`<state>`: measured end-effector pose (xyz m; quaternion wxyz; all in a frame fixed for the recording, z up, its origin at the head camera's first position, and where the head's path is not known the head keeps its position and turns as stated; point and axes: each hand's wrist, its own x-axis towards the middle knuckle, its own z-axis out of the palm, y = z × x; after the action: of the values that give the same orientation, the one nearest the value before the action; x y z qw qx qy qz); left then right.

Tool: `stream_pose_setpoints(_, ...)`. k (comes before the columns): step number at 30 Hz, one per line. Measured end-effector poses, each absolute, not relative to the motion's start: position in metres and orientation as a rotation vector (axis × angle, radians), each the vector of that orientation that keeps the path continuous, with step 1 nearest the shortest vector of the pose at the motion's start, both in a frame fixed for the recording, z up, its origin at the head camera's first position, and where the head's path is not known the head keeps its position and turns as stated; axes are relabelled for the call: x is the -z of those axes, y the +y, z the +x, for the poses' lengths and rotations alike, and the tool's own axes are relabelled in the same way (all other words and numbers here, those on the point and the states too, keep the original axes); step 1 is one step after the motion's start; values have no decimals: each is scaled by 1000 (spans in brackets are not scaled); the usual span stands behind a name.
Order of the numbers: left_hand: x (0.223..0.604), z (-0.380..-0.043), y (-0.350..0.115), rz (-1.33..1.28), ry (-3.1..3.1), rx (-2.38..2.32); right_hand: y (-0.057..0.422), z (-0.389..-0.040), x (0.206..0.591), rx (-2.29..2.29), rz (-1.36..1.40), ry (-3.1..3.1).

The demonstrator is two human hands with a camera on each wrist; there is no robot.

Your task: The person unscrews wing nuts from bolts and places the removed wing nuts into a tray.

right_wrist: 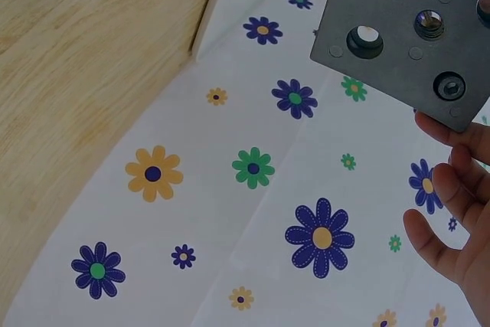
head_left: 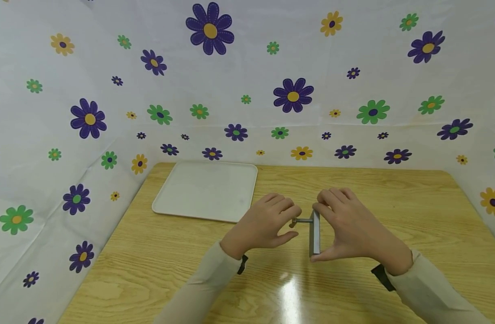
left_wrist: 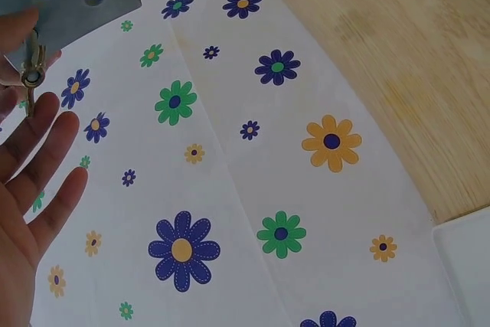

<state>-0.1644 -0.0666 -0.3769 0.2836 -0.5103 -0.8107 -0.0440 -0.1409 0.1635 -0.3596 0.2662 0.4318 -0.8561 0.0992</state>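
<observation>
A grey metal plate with several round holes stands on edge above the table. My right hand grips it by opposite edges, fingers at the top and thumb at the bottom. From the plate's left face a bolt sticks out toward my left hand. At the bolt's end sits a brass-coloured wing nut. My left fingertips are right at the wing nut, while the thumb stretches out below, apart from it in the head view. Plate holes show in the right wrist view.
A white tray lies at the back left of the wood-grain table. Behind and beside the table hangs a white, flower-printed cloth. Dark bands show near both sleeve cuffs.
</observation>
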Motion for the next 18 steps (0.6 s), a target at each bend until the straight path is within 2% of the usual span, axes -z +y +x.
stream_pose_setpoints(18,377,-165,-67,-1365,-2193,161,164,-143,361,-273,1167,-2291)
